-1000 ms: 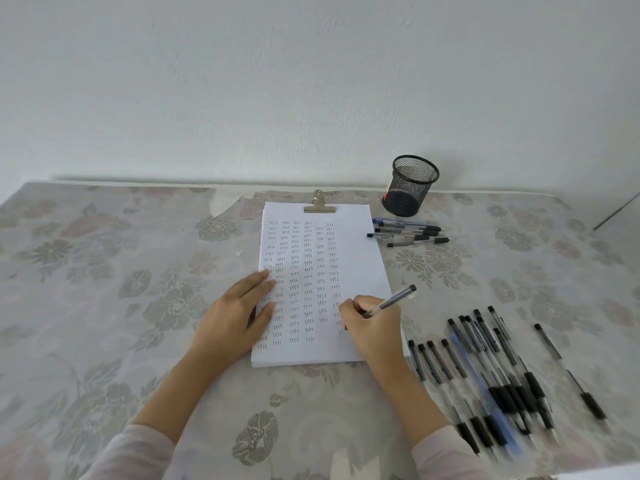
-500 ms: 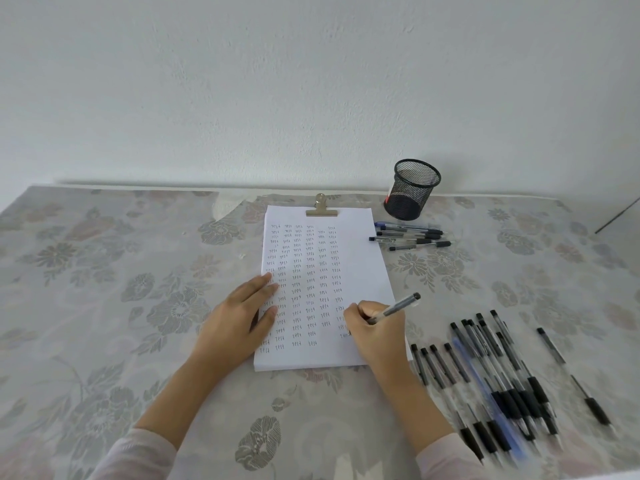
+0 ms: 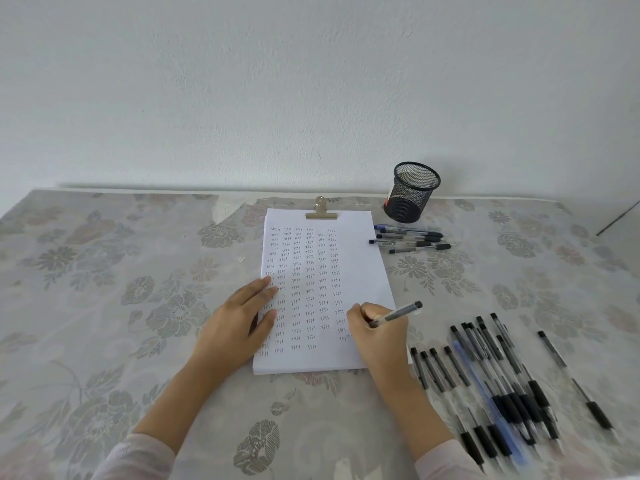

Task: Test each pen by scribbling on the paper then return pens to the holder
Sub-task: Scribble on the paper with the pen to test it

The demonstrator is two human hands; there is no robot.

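A white paper stack [image 3: 349, 258], covered in rows of small scribbles, lies in the middle of the table under a brass clip [image 3: 321, 211]. My left hand [image 3: 239, 323] rests flat on the paper's left edge with fingers spread. My right hand [image 3: 379, 332] grips a clear pen with a black cap [image 3: 398, 313], its tip on the paper's lower right. The black mesh holder [image 3: 411, 192] stands empty near the wall, right of the clip. A few pens [image 3: 410, 239] lie beside it. Several more pens [image 3: 498, 382] lie spread at the lower right.
The table carries a floral cloth [image 3: 121, 289] and meets a white wall at the back. One pen [image 3: 575, 375] lies apart at the far right. A thin dark rod [image 3: 618, 218] crosses the right edge.
My right hand has slid a little down the paper's right column while writing. The left hand has stayed in place.
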